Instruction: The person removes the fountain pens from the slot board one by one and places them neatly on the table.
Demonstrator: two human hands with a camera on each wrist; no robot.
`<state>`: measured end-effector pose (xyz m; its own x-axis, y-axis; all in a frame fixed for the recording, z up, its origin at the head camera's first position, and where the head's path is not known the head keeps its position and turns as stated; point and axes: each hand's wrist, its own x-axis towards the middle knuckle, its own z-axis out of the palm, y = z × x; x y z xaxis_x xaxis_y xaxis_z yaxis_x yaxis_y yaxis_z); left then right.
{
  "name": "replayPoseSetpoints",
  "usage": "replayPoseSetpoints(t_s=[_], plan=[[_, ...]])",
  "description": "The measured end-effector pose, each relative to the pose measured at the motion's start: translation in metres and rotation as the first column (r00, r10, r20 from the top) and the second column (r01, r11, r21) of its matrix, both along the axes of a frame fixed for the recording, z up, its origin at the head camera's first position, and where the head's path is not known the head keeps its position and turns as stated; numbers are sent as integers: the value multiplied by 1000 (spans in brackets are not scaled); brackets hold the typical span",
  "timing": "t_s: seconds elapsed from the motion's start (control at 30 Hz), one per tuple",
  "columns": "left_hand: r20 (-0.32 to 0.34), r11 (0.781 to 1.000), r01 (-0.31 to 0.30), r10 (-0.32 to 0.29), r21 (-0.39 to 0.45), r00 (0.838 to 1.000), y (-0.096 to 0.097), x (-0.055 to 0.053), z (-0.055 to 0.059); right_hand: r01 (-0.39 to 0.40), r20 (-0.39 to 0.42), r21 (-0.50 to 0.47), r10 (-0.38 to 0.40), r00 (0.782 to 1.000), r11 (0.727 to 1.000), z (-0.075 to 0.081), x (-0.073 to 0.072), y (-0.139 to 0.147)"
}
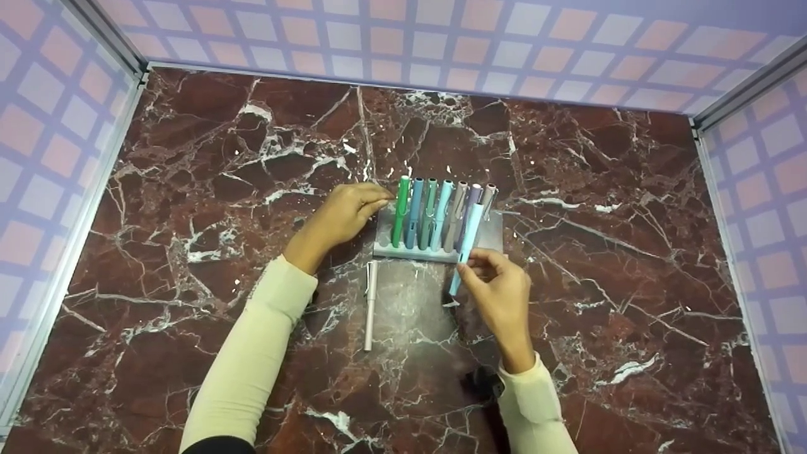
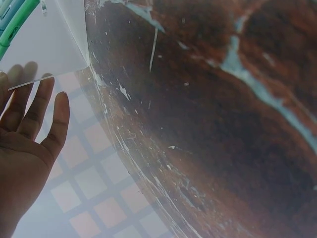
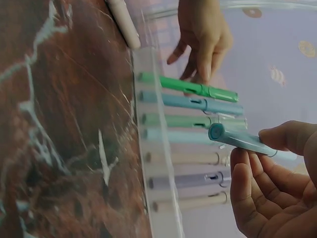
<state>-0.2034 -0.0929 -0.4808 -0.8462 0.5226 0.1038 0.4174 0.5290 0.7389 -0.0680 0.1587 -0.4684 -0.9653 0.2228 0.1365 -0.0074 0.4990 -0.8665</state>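
A clear pen stand point(image 1: 490, 234) holds a slanted row of several capped pens, with a bright green pen point(image 1: 401, 211) at its left end. My left hand point(image 1: 350, 211) grips the stand's left edge, its thumb and fingers on either side of the clear sheet point(image 2: 54, 42). Between the thumb and fingers of my right hand point(image 1: 501, 284) is a light blue pen point(image 1: 470, 236), tilted in front of the row's right part. Its round end faces the camera in the right wrist view. A pale pinkish pen point(image 1: 370, 309) lies on the table in front of the stand.
The table point(image 1: 220, 170) has a dark red marbled top. Checked panels point(image 1: 429, 38) enclose its back and both sides. A dark object point(image 1: 480, 383) sits beside the right wrist, its kind unclear.
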Motion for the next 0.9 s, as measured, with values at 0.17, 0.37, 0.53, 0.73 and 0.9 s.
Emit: replayPoseSetpoints(t_s=[0.17,0.37,0.53,0.73,0.9], plan=[[4,1000,-3,3,-4,1000,0,0,1,-48,18,0,48,999,999,-2,5,-9],[0,1000,1,-1,-3,1000,0,0,1,-94,32,24,94,995,995,-8,9,-17],[-26,1000,15,-14,23,1000,0,0,-1,-122,57,26,120,991,992,-14,14,-23],[-30,999,22,-21,41,999,0,0,-1,-150,101,-10,150,983,989,-19,18,-30],[-21,1000,16,-15,26,1000,0,1,0,-167,112,-13,168,980,986,-22,19,-34]])
